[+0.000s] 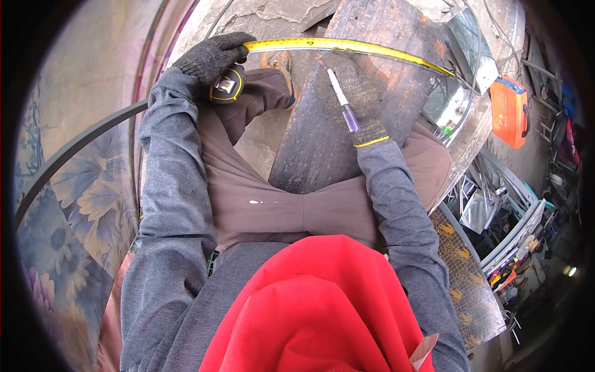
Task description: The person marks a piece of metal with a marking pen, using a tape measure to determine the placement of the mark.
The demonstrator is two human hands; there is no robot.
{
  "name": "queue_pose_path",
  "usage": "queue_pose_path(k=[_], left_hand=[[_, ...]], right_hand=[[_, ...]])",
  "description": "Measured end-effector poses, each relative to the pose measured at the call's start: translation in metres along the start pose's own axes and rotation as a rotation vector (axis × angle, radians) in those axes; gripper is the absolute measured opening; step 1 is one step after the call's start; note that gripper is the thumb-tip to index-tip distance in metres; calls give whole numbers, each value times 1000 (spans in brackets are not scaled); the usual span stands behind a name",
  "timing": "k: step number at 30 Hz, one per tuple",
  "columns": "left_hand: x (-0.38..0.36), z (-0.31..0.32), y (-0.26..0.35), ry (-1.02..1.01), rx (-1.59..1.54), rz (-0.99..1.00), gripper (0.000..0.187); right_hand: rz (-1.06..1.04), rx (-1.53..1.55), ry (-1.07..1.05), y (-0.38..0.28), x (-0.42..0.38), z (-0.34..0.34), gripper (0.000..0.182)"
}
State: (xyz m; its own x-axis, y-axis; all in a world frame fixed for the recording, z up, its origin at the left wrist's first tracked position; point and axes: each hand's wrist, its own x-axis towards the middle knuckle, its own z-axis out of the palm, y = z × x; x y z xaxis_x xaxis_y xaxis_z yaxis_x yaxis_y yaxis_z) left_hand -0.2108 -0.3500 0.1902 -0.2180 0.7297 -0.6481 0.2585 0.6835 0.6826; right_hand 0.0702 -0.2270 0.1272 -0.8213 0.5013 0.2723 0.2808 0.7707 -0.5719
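Note:
My left hand (214, 57), in a dark knit glove, is closed on a tape measure (227, 85) with a black and yellow case. Its yellow blade (297, 44) is pulled out to the right across a dark, worn board (304, 133). My right hand (356, 87), gloved with a yellow cuff edge, lies over the board just below the blade. A white and purple marker pen (343, 102) is held in it, tip toward the blade. A long dark metal bar (80, 144) curves in from the left and passes behind my left forearm.
An orange box (508, 113) with a black handle stands at the right, near a shiny sheet-metal piece (474, 46) and cables. Metal offcuts (483, 208) and tools pile up at lower right. Floral-patterned sheeting (80, 204) covers the left side.

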Motion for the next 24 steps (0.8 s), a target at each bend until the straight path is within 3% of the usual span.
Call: queue_pose_path(k=[3, 6, 8, 14, 15, 17, 20, 24], left_hand=[[0, 2, -1, 14, 6, 24, 36], [1, 2, -3, 31, -7, 46, 35], [1, 1, -2, 29, -8, 46, 35], [0, 0, 2, -15, -20, 17, 39], [-1, 1, 3, -4, -38, 1, 39], [-2, 0, 4, 7, -57, -14, 40], [-1, 0, 3, 5, -3, 3, 39], [-1, 0, 3, 15, 9, -12, 39]], right_hand=[[32, -19, -29, 7, -5, 10, 47], [-11, -19, -9, 8, -3, 10, 38], [156, 287, -159, 6, -7, 3, 51], [351, 424, -151, 8, -8, 13, 49], [351, 424, -151, 0, -2, 4, 49], [102, -102, -161, -14, 7, -15, 47], [114, 60, -24, -5, 3, 0, 45], [70, 13, -14, -4, 3, -4, 42]])
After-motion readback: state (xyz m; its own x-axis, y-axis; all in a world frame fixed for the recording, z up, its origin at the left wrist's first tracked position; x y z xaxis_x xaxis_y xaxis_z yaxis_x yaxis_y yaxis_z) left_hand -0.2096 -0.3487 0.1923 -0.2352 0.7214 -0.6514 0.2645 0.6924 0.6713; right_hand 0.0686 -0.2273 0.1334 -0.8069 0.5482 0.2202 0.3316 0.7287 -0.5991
